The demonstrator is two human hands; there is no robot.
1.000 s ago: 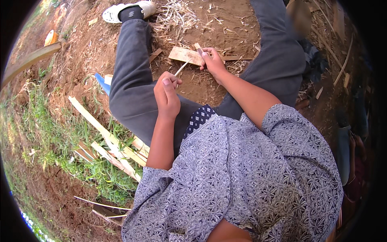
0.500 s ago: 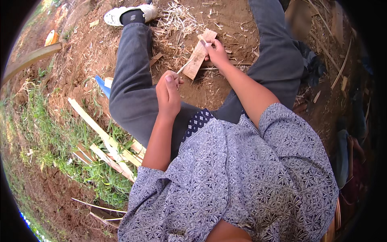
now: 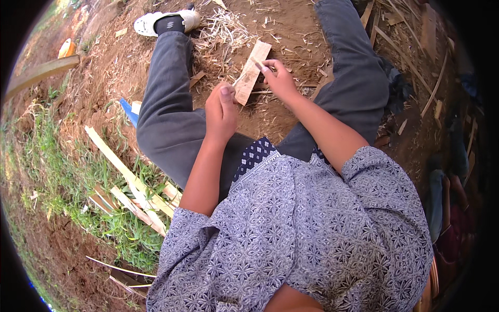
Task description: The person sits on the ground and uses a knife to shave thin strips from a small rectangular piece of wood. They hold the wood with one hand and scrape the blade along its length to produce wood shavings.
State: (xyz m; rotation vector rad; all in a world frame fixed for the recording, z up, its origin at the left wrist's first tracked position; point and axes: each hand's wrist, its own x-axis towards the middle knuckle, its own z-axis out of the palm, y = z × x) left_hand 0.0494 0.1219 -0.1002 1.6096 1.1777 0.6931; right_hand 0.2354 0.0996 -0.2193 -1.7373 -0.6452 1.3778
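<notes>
My left hand (image 3: 222, 110) is closed, thumb on top, around a thin pale wooden stick (image 3: 236, 81). The stick's tip pokes out over the lower left edge of a flat wooden board (image 3: 248, 79), which lies slanted on the dirt between my legs. At the board's right edge, my right hand (image 3: 281, 81) pinches a short, narrow brownish piece (image 3: 259, 65) between thumb and fingers. Its end reaches over the board; whether it is a blade or a wood sliver I cannot make out.
Pale wood shavings (image 3: 227, 26) lie beyond the board, near my white shoe (image 3: 166, 22). Split wooden strips (image 3: 127, 174) rest on grass at the left. Long sticks (image 3: 397, 46) lie at the far right. Another person's legs (image 3: 438, 200) show at the right edge.
My left hand has moved slightly away from me, up to the board's near end. My right hand has drawn a little nearer, showing more of the board's far end.
</notes>
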